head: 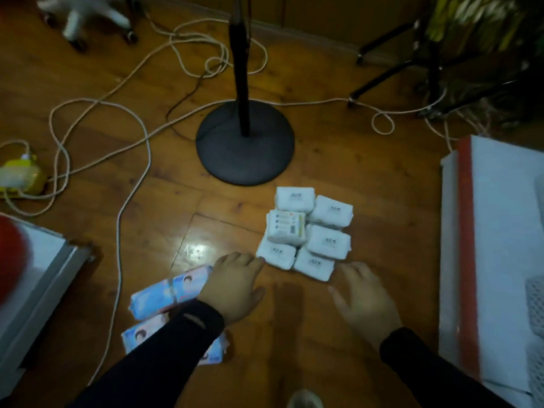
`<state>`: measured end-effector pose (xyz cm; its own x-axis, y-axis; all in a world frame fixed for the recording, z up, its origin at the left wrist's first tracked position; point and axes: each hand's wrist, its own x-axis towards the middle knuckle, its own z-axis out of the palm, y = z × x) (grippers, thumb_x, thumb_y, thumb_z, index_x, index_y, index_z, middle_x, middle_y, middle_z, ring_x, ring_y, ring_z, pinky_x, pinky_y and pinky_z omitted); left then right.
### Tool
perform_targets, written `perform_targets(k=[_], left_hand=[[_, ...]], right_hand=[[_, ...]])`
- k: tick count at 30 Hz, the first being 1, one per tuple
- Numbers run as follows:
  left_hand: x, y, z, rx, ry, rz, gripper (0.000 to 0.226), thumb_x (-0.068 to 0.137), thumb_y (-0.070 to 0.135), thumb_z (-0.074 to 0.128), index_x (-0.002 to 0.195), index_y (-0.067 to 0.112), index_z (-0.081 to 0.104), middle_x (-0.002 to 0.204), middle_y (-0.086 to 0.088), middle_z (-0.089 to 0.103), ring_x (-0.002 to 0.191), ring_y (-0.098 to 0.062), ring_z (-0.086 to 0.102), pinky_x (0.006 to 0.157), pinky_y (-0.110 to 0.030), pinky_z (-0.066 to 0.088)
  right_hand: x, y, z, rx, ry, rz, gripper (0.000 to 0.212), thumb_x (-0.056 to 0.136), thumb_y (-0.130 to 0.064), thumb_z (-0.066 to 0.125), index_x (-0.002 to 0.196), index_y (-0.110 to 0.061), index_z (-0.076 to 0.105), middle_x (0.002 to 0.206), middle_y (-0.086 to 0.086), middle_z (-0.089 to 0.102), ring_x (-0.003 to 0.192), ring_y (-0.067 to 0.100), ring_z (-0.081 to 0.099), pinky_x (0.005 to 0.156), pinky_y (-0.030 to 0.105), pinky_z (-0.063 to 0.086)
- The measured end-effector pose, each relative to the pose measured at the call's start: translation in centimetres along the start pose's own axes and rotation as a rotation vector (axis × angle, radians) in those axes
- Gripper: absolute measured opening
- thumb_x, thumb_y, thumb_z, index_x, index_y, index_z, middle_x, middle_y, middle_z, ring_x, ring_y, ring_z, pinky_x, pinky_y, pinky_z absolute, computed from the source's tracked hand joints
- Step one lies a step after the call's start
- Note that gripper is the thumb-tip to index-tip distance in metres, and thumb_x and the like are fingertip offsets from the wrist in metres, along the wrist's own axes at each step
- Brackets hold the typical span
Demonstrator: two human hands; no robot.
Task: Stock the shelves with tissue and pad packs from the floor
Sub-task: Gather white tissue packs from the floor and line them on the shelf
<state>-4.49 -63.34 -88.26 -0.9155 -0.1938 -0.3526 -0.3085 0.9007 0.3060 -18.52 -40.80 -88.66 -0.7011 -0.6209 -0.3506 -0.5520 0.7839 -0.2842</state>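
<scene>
Several white tissue packs [328, 241] lie bunched on the wooden floor, one of them [286, 228] resting label-up on top of the others. Blue-and-pink pad packs [164, 293] lie to the lower left, partly under my left sleeve. My left hand [235, 285] reaches over the floor, fingers relaxed, its fingertips just short of the nearest white pack [275, 254]. My right hand [363, 298] hovers open, fingers spread, just below the pile's right corner. Neither hand holds anything.
A black round stand base [245, 142] with its pole rises right behind the packs. White cables [120, 231] loop across the floor. White shelf units stand at the right [497, 231] and lower left [35, 275]. A yellow pack [22, 176] lies far left.
</scene>
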Motion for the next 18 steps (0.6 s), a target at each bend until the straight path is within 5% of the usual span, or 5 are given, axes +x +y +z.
perform_targets(k=[6, 12, 15, 18], left_hand=[[9.6, 1.6, 3.5, 0.122, -0.084, -0.017, 0.063, 0.085, 0.039, 0.054, 0.142, 0.019, 0.032, 0.139, -0.008, 0.041, 0.126, -0.028, 0.037, 0.103, -0.037, 0.029], [19.2, -0.6, 9.3, 0.308, -0.003, -0.043, 0.098, 0.078, 0.050, 0.065, 0.150, 0.017, 0.007, 0.154, -0.014, 0.013, 0.139, -0.034, 0.017, 0.111, -0.045, 0.019], [20.6, -2.0, 13.0, 0.310, 0.007, -0.095, 0.095, 0.076, 0.049, 0.068, 0.148, 0.018, 0.014, 0.155, -0.016, 0.010, 0.140, -0.037, 0.012, 0.111, -0.050, 0.020], [20.2, -3.1, 15.8, 0.262, 0.140, -0.034, 0.069, 0.067, 0.030, 0.074, 0.126, 0.016, 0.040, 0.138, -0.020, 0.033, 0.128, -0.041, 0.030, 0.095, -0.056, 0.037]], right_hand=[[5.6, 4.9, 1.6, -0.038, -0.090, 0.006, 0.075, 0.089, -0.054, 0.052, 0.149, -0.019, 0.024, 0.151, 0.005, 0.027, 0.136, 0.023, 0.029, 0.111, 0.035, 0.031], [13.2, 6.9, 8.0, -0.152, -0.040, -0.040, 0.105, 0.077, -0.062, 0.063, 0.152, -0.025, -0.002, 0.158, 0.006, 0.004, 0.144, 0.029, 0.004, 0.117, 0.044, 0.010], [15.6, 7.7, 11.3, -0.169, -0.030, -0.009, 0.104, 0.077, -0.047, 0.071, 0.151, -0.024, 0.001, 0.154, 0.007, 0.014, 0.143, 0.031, 0.007, 0.115, 0.050, 0.014], [15.4, 8.2, 13.9, -0.108, 0.025, 0.003, 0.090, 0.081, -0.035, 0.071, 0.150, -0.021, 0.015, 0.149, 0.007, 0.026, 0.138, 0.032, 0.018, 0.106, 0.052, 0.032]])
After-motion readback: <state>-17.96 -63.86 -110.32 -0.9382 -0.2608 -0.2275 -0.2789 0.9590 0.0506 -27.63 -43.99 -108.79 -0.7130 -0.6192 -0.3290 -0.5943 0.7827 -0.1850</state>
